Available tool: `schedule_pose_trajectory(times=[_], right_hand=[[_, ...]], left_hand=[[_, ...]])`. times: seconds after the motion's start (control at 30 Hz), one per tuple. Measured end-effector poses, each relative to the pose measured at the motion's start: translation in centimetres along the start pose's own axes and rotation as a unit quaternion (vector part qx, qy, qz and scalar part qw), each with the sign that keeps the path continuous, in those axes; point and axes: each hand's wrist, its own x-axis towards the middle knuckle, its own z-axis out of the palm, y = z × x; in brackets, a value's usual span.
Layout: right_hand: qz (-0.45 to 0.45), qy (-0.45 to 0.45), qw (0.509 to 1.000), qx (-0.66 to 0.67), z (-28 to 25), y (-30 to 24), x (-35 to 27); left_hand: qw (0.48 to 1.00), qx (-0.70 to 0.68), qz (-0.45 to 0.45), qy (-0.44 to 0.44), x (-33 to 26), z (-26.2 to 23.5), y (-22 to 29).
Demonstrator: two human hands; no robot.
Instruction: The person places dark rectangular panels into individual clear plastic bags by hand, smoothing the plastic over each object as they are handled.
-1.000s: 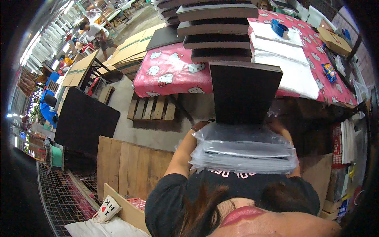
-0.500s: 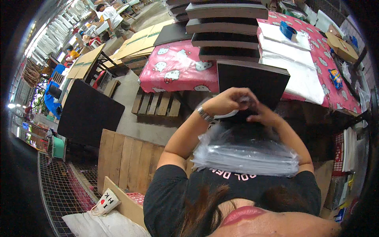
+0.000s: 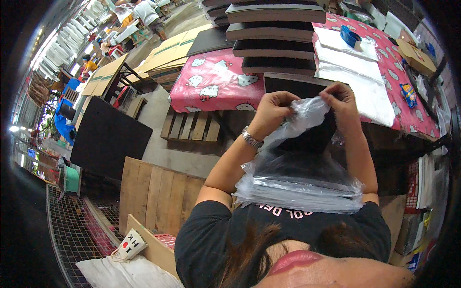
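My left hand (image 3: pixel 277 111), with a metal watch on its wrist, pinches one side of a clear plastic bag (image 3: pixel 311 114). On the other side, the thumb and fingers of my right hand (image 3: pixel 342 102) are closed on the bag's upper edge. The plastic is bunched between both hands and runs down toward my body. A stack of folded clear plastic bags (image 3: pixel 300 194) lies against my chest. Just beyond my hands is a thick black board (image 3: pixel 286 85), partly hidden by them.
Several black, pale-edged boards (image 3: pixel 276 31) are stacked at the table's far side. A pink patterned cloth (image 3: pixel 216 77) covers the table. White sheets (image 3: pixel 357 79) and a blue tape roll (image 3: pixel 350 36) lie right. A wooden panel (image 3: pixel 153 192) and dark board (image 3: pixel 110 137) stand left.
My hands have moved apart and slightly away from me, raising a bag that is now stretched between them. A distant person in white has shifted to the right.
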Motion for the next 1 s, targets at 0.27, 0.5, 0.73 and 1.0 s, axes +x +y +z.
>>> schedule_pose_trajectory(times=[0.27, 0.5, 0.73, 1.0], right_hand=[[-0.091, -0.122, 0.987, -0.048, 3.0, -1.2, -1.2], [-0.04, -0.008, 0.995, -0.09, 2.0, 0.9, 0.2], [-0.021, 0.082, 0.991, 0.107, -1.8, 0.0, 0.7], [-0.009, 0.001, 1.0, -0.014, 1.3, 0.8, 1.3]], left_hand=[[1.0, 0.003, -0.028, -0.002, 0.1, 0.1, 0.0], [1.0, 0.001, -0.015, -0.003, 0.2, 0.4, -0.4], [0.999, 0.036, -0.04, -0.01, 0.4, -0.9, 0.4], [0.991, -0.129, 0.011, 0.02, 1.4, 0.8, -0.6]])
